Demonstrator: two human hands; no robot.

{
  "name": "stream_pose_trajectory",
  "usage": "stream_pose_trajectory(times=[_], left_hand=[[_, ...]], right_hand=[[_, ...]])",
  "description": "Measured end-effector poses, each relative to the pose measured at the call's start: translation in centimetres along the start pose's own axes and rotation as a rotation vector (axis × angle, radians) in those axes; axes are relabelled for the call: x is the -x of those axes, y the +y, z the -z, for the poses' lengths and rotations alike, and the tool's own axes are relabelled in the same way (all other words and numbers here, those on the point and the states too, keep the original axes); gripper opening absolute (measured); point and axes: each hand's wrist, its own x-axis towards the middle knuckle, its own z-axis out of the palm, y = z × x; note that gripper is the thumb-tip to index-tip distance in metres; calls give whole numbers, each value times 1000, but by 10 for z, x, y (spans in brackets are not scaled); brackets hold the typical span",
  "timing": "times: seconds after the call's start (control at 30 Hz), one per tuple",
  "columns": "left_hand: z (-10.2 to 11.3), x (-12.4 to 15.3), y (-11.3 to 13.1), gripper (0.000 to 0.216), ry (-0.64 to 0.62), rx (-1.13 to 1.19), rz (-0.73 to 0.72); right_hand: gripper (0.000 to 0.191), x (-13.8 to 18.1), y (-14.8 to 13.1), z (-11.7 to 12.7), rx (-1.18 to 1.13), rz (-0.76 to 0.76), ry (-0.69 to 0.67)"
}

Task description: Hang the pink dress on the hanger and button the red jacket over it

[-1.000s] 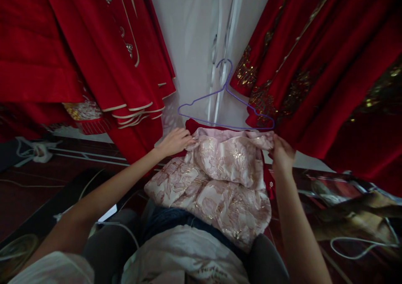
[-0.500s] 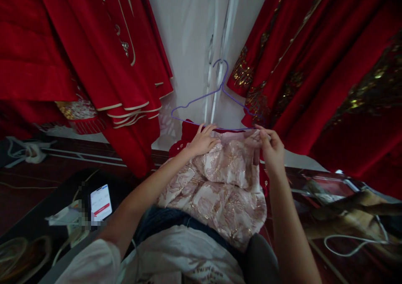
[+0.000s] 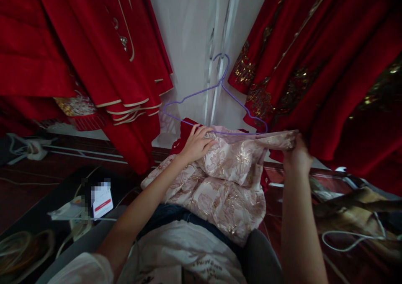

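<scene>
A pale pink brocade garment [image 3: 220,179] with gold flowers lies across my lap. My left hand [image 3: 196,142] is closed on its upper edge at the left, beside a red cloth [image 3: 184,131] underneath. My right hand [image 3: 297,158] is closed on the garment's upper edge and holds it stretched out to the right. A purple wire hanger [image 3: 216,93] stands just above that edge, its lower bar along the fabric.
Red embroidered gowns hang at the left [image 3: 94,53] and the right [image 3: 314,66], with a white wall [image 3: 191,37] between. A phone [image 3: 102,198] lies on a dark surface at the lower left. White cables [image 3: 351,240] run over the floor at the right.
My right hand has pulled the garment's upper edge out to the right. My left hand has stayed on the left part of that edge. The hanger has shifted slightly.
</scene>
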Motion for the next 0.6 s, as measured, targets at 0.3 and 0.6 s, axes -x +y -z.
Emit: stream_pose_trajectory(times=[0.3,0.6], left_hand=[[-2,1,1,30,32,32,25],[2,2,2,30,34,41,25]], right_hand=[[31,2,4,-1,56,15,46],[36,5,0,-5,126,29,40]])
